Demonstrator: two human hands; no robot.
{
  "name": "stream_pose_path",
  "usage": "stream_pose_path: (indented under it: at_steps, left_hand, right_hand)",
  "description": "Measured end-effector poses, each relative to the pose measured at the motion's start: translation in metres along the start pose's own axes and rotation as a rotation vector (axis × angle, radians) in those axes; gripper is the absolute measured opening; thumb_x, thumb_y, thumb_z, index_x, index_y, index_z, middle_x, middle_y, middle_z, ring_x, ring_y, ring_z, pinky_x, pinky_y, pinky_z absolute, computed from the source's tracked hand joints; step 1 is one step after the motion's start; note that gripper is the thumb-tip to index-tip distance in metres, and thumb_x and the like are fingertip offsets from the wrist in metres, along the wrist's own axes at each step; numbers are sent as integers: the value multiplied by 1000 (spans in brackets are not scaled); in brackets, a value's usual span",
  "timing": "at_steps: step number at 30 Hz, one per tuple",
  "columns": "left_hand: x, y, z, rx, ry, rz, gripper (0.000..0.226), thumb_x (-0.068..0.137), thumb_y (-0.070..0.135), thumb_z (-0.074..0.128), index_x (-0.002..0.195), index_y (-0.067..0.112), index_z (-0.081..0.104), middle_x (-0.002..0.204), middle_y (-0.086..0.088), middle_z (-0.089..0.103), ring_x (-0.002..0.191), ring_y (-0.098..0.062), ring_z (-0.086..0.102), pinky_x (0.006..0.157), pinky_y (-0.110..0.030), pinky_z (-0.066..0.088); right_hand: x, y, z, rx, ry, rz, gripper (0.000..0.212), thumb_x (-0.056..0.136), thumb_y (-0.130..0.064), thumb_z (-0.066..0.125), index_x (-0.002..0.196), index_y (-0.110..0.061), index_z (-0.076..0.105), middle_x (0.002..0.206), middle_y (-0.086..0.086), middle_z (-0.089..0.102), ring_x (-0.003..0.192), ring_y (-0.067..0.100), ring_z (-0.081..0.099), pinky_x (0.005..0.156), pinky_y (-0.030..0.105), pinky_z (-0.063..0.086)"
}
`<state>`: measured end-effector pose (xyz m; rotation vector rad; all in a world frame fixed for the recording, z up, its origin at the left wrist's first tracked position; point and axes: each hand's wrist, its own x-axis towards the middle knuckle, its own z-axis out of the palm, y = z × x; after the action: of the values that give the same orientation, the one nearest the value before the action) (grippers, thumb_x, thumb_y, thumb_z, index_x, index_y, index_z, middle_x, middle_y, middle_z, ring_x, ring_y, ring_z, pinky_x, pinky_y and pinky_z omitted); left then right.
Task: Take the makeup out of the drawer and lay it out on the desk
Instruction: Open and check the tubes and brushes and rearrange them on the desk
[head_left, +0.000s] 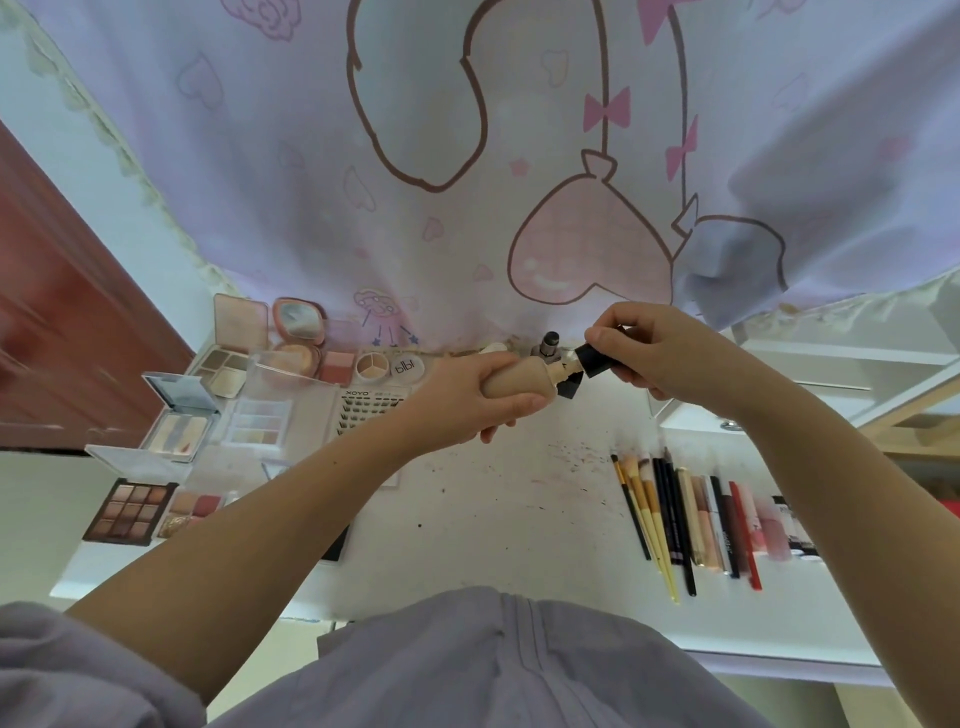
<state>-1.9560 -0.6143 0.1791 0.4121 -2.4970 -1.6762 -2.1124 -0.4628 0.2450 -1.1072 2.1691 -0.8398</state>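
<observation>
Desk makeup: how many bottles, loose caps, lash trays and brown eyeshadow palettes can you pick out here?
Bottles: 2, a beige bottle held by the left hand and a silver-capped bottle standing behind it
Loose caps: 1, a black cap pinched by the right hand
Lash trays: 1, the lash tray
Brown palettes: 1, the nine-pan palette
Total: 5; the blurred tubes at the right are left uncounted.

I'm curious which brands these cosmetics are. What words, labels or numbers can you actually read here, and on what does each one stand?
"XOYO": top edge of the false-lash tray, printed upside down to the camera.
"plpl": as it reads from this view, likely upside down, on the round white lid.
Print on the lip-product tubes at the right: too small and blurred to read.
Palettes, beige bottle and black cap: no readable text.
</observation>
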Motion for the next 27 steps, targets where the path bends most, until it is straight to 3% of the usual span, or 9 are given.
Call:
stream_pose_path:
  at_steps: [4, 10, 17, 27]
  left_hand:
    - [1, -3, 2, -50, -23, -10, 19, 84, 34, 67, 100, 31, 58, 72, -3, 65, 46, -8, 53, 40, -18, 39]
    - [1, -8, -1, -42, 3, -35, 38, 84, 34, 67, 119, 21, 56, 75, -7, 67, 48, -9, 54, 40, -20, 41]
    - [1, -8, 0, -29, -32, -19, 18, 83, 34, 68, 95, 37, 55, 75, -7, 65, 48, -10, 54, 40, -18, 39]
    - [2, -17, 2, -34, 3, -44, 28, 83, 34, 68, 108, 30, 56, 81, -10, 66, 49, -8, 54, 42, -12, 40]
  right_hand:
    - [1, -2, -2, 53, 35, 2, 27, 96, -33, 49, 88, -8, 60, 44, -11, 48, 37, 2, 34, 37, 12, 30]
    - [-2, 1, -5, 34, 36, 22, 31, 96, -33, 48, 89, -4, 59, 44, -10, 47, 38, 4, 32, 38, 14, 30]
    - [0, -2, -12, 12, 59, 9, 29, 96, -34, 49, 86, -8, 58, 42, -11, 48, 34, 2, 33, 36, 11, 31]
    - [-2, 3, -17, 22, 47, 37, 31, 96, -34, 49, 87, -7, 59, 43, -10, 46, 35, 2, 32, 37, 12, 29]
